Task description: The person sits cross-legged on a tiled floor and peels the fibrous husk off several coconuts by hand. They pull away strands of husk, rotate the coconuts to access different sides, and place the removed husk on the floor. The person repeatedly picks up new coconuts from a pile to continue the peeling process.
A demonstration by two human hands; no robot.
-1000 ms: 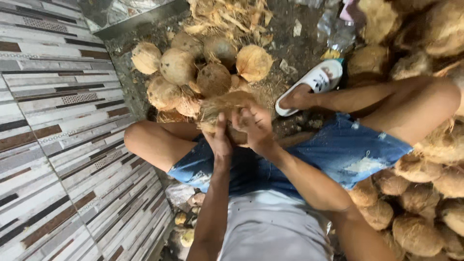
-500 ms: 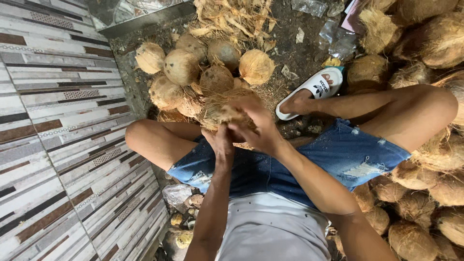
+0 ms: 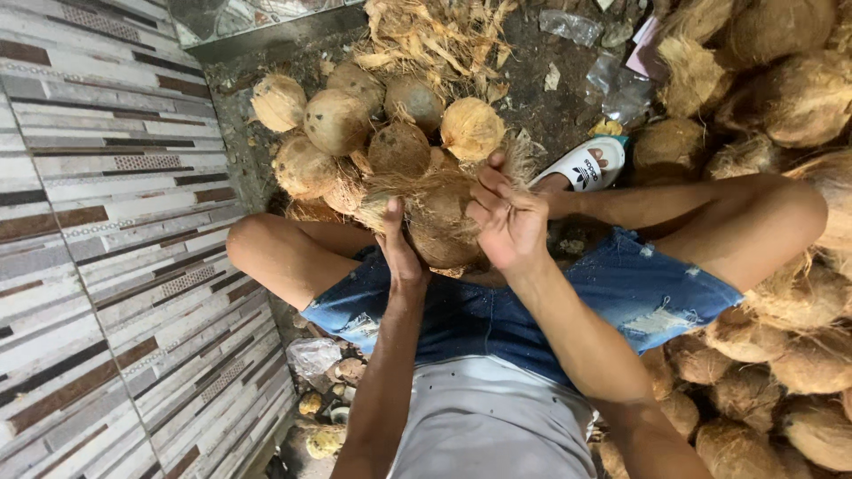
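A striped tile wall [image 3: 98,266] fills the whole left side, close to the person's knee. A big heap of husky coconuts [image 3: 781,293] crowds the right edge. A smaller pile of peeled coconuts [image 3: 355,124] sits ahead on the dirt floor [image 3: 550,98], where a little open ground shows. The person holds a hairy coconut [image 3: 439,217] above the lap, between both hands. The left hand [image 3: 399,253] presses flat on its side. The right hand [image 3: 508,217] grips its husk, fingers curled. A white sandal [image 3: 586,164] is just beyond.
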